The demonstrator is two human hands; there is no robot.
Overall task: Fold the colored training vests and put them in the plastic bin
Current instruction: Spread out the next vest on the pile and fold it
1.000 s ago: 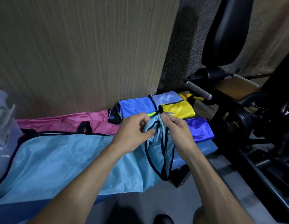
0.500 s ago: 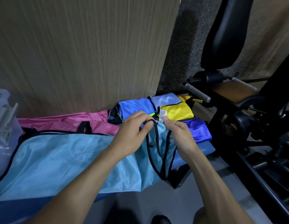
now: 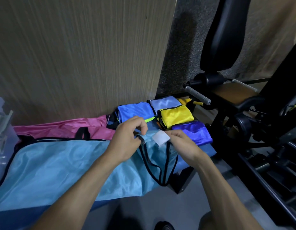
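A light blue training vest (image 3: pixel 61 165) with black trim lies spread along a blue bench. My left hand (image 3: pixel 127 138) pinches the vest's black-trimmed shoulder end. Beside it, my right hand (image 3: pixel 182 143) pinches the other shoulder end, where a white label (image 3: pixel 161 137) shows. The black-edged neck opening hangs over the bench's front edge. A pink vest (image 3: pixel 61 128) lies behind it against the wall. Folded vests sit at the bench's right end: blue (image 3: pixel 135 112), pale lilac (image 3: pixel 165 102), yellow (image 3: pixel 176 116) and deep blue (image 3: pixel 193 131). The clear plastic bin (image 3: pixel 1 130) is at the far left edge.
A wood-grain wall panel (image 3: pixel 77 55) rises right behind the bench. A black gym machine with a padded backrest (image 3: pixel 226 34), a brown seat and grip handles stands to the right. Grey floor lies below, with a shoe tip (image 3: pixel 163 225) at the bottom.
Both hands have drawn the vest's shoulder ends slightly apart and lower. The white label has turned up into full view by my right fingers.
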